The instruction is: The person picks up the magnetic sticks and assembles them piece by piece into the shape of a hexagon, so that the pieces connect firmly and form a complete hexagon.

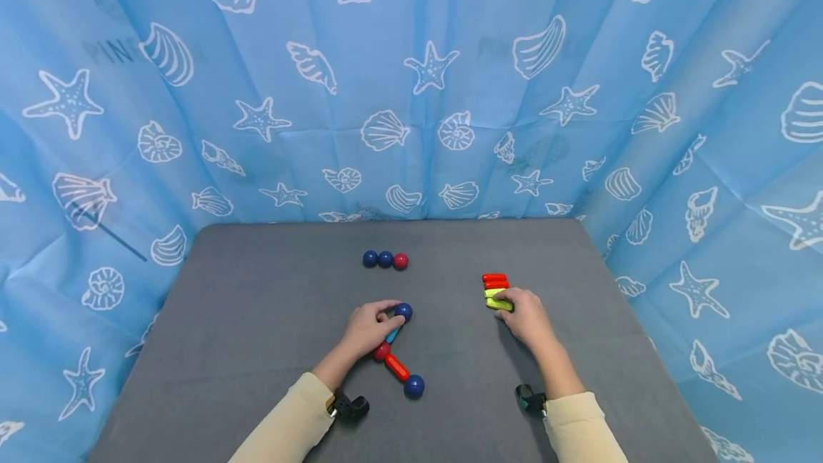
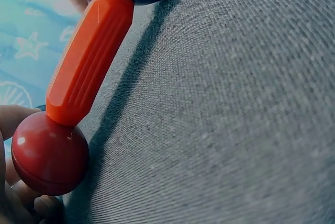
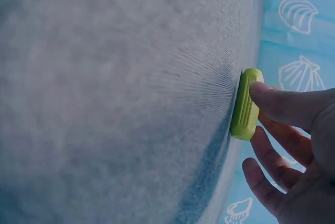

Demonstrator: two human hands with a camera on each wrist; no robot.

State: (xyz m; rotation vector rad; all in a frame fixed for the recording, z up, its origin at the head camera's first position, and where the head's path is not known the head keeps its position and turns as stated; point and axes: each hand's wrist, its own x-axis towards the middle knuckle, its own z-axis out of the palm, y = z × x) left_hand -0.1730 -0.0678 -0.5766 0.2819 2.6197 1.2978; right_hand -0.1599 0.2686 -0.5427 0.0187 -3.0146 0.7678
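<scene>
On a grey felt-covered table (image 1: 257,349), ringed by a blue curtain printed with white shells and starfish (image 1: 411,91), a chain of smooth plastic rods and balls is being handled by two bare hands in cream sleeves. Near the table's front centre, the left hand (image 1: 366,329) is curled over the upper part of the chain, its fingertips closed around a short teal rod (image 1: 393,335) just below a dark blue ball (image 1: 403,311). From there the chain runs down through a glossy red ball (image 1: 382,351) and a ribbed orange-red rod (image 1: 396,367) to a second dark blue ball (image 1: 414,386). To the right, well apart, the right hand (image 1: 527,316) rests on a small stack of rods, two orange-red rods (image 1: 494,281) behind two lime-green ones; its thumb and fingers are pinched on the nearest lime-green rod (image 3: 246,103), which lies flat on the felt. Three loose balls, two dark blue (image 1: 377,259) and one red (image 1: 401,261), sit touching in a row farther back. The pieces are judged to be light, hard and stiff, the balls slippery and apt to roll, and the joints likely to part if bent. A rod is best taken across its ribbed sides, near the middle.
</scene>
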